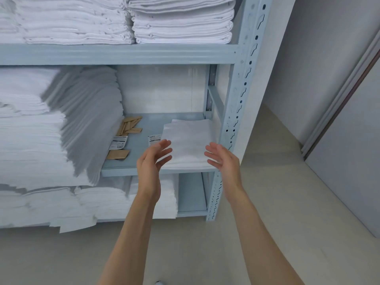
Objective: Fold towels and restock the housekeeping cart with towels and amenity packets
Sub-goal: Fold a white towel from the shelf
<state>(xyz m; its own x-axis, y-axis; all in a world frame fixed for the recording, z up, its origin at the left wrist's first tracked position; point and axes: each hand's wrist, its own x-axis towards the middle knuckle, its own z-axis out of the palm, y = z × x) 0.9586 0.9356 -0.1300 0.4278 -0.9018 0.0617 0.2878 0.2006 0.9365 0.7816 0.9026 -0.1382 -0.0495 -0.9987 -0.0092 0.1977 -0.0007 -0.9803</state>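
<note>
Both hands are hovering with fingers extended and released, grasping nothing. The left hand (pixel 153 159) and the right hand (pixel 223 159) are flanking the near edge of a folded towel (pixel 187 140), which is lying on the shelf (pixel 131 171) just ahead of the fingertips. Brown packets (pixel 128 126) are lying ahead and left of the left hand. Risk: the towel is overhanging the shelf edge slightly; an uneven two-sided lift is likely to unfold it or drag it off.
</note>
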